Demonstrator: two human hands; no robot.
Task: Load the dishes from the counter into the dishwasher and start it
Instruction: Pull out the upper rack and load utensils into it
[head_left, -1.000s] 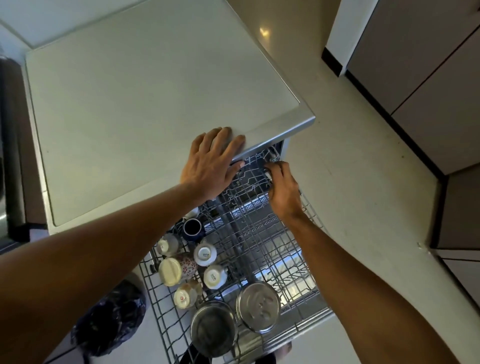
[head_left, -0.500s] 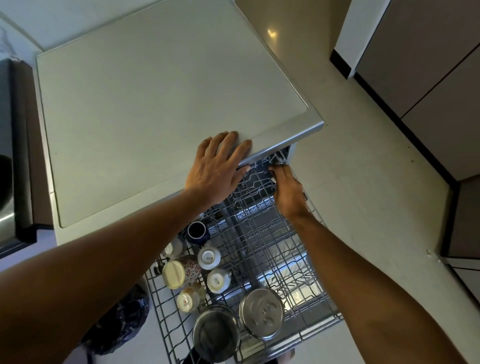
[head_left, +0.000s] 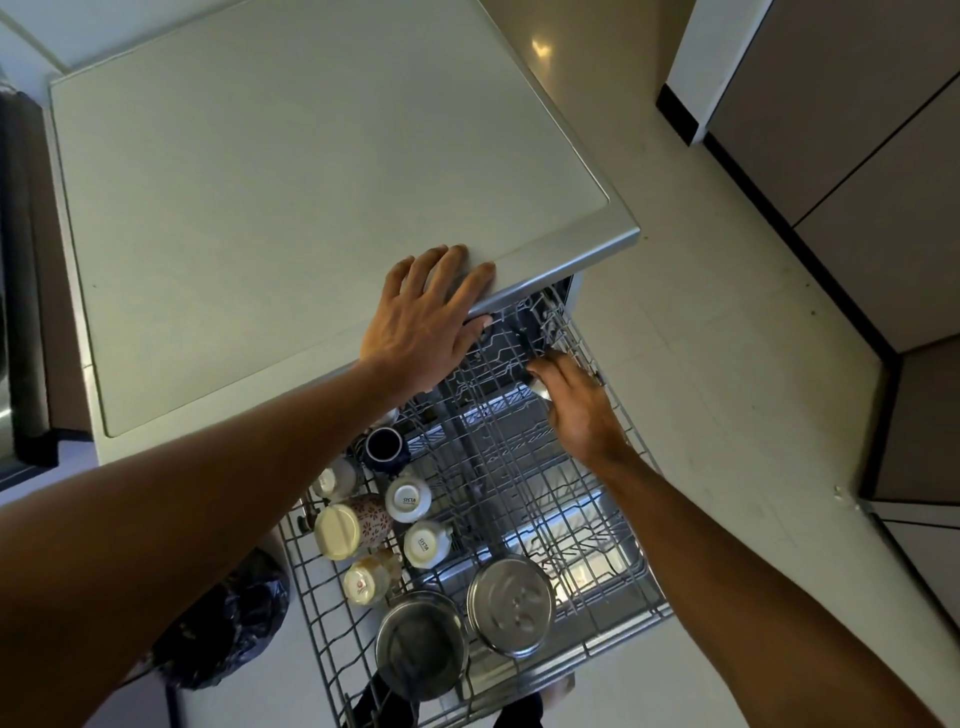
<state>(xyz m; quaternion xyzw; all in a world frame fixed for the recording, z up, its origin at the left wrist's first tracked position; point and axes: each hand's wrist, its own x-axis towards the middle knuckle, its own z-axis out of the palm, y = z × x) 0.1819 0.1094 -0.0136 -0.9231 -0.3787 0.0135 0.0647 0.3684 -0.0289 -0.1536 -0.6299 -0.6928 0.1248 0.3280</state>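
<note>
The dishwasher's upper wire rack (head_left: 644, 587) is pulled out below the dishwasher's flat grey top (head_left: 285, 182). My left hand (head_left: 421, 322) rests flat on the top's front edge, fingers straight. My right hand (head_left: 582, 410) reaches into the rack's far right part, and its curled fingers hold a small shiny metal utensil (head_left: 539, 389), mostly hidden. On the rack's left side stand a dark blue mug (head_left: 383, 447), two upturned white cups (head_left: 408, 499), a patterned mug (head_left: 353, 525) and a small jar (head_left: 363, 582). Two steel bowls (head_left: 421, 644) (head_left: 511, 605) sit at the near end.
A black plastic bag (head_left: 223, 623) lies on the floor left of the rack. A dark appliance (head_left: 15, 312) borders the dishwasher on the left. Brown cabinets (head_left: 857, 130) line the right side across pale floor tiles (head_left: 727, 364). The rack's right half holds only bare tines.
My right hand has drawn back a little from the rack's far right corner, and the shiny utensil now shows under its fingers. My left hand stays on the top's edge.
</note>
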